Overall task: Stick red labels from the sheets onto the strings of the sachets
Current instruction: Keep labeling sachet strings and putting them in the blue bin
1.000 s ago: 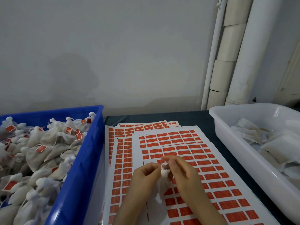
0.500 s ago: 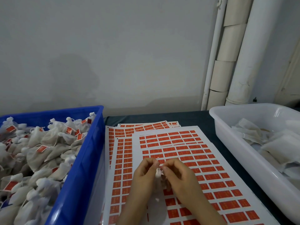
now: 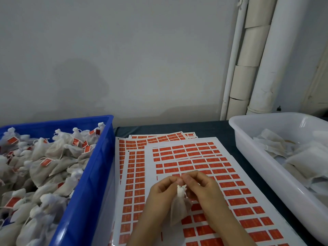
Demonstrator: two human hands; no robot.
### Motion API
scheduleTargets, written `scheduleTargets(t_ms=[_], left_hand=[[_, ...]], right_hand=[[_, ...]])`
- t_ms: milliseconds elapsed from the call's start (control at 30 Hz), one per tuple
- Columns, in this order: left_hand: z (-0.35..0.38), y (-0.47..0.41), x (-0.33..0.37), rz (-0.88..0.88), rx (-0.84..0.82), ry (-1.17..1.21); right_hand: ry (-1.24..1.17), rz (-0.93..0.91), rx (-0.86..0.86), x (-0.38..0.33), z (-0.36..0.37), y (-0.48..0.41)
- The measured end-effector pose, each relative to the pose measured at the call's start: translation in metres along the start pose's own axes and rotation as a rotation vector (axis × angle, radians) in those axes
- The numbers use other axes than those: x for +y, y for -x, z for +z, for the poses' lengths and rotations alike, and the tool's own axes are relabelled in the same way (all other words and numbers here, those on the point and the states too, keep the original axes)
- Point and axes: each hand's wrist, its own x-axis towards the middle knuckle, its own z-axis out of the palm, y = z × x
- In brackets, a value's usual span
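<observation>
A small white mesh sachet point(image 3: 180, 206) hangs between my hands above the top label sheet point(image 3: 198, 157), which is covered in rows of red labels. My left hand point(image 3: 162, 191) and my right hand point(image 3: 200, 188) meet fingertip to fingertip just above the sachet's gathered neck, pinching at its string. The string itself is too thin to make out, and I cannot see a label between the fingers. More label sheets point(image 3: 134, 157) lie fanned out underneath.
A blue crate point(image 3: 95, 174) on the left is heaped with sachets carrying red tags. A white tub point(image 3: 252, 150) on the right holds flat white sachets. The dark table point(image 3: 221, 128) ends at a grey wall with white pipes point(image 3: 262, 68).
My hands have shifted slightly and lifted; the sachet, bunched between my fingers before, now hangs down full length below my fingertips.
</observation>
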Motion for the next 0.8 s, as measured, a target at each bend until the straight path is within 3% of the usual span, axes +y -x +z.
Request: scheduleTargets(t_ms=[100,233,500,800], left_hand=[[0.004,-0.006,0.002,-0.187,0.064,-0.007],[0.009,-0.005,0.01,-0.241,0.008,-0.04],[0.005,0.005,-0.005,0.076,-0.028,-0.127],[0.005,0.008,-0.004,0.102,-0.118,-0.233]], right_hand=[[-0.089,0.088,0.003,0.003,0.0,-0.002],[-0.289,0.151,0.003,0.003,-0.005,-0.003],[-0.737,0.173,0.119,-0.003,-0.023,-0.016],[-0.72,0.148,0.21,0.001,-0.029,-0.021]])
